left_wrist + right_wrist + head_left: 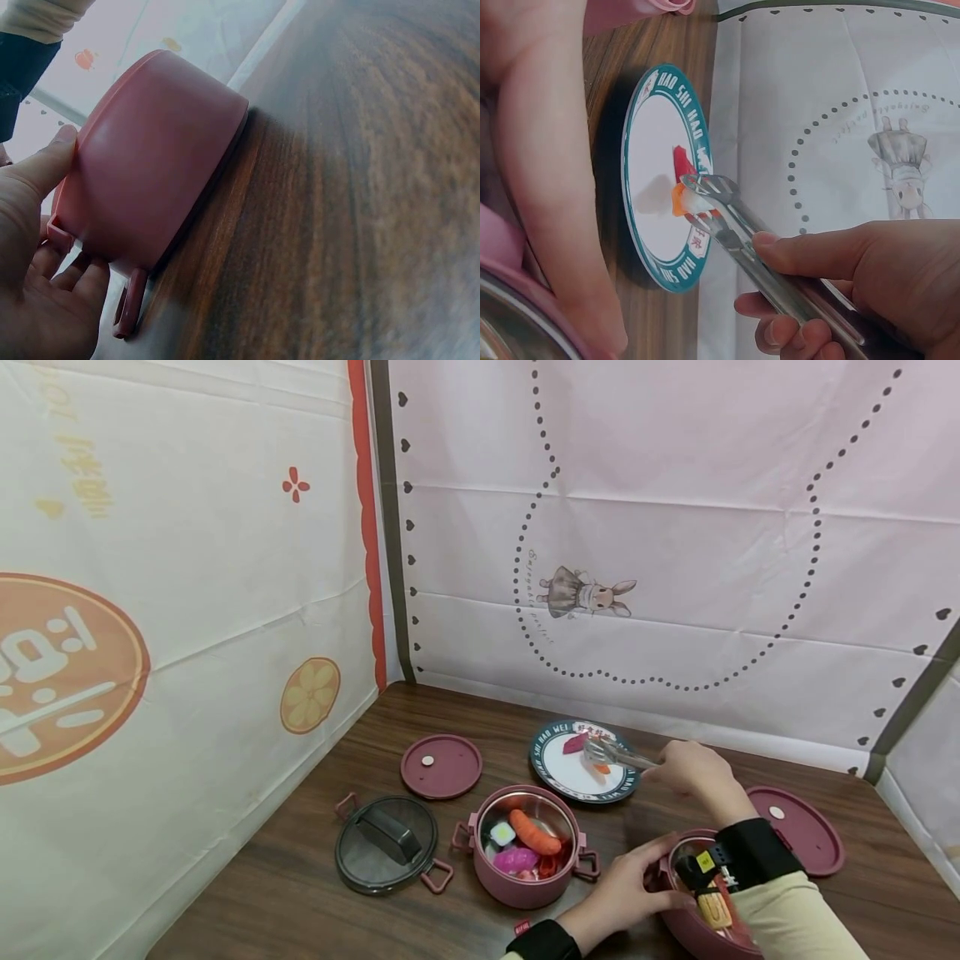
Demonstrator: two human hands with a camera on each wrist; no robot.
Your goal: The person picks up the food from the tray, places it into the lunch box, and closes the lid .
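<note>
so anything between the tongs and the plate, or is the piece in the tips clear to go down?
Nothing visible. The right hand grips the tongs, whose tips pinch an orange piece just over the white centre of the plate. A red piece lies beside it on the plate, not under it.

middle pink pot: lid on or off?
Off. The middle pink pot stands open, toy food showing inside; a glass lid lies flat on the table to its left.
</note>
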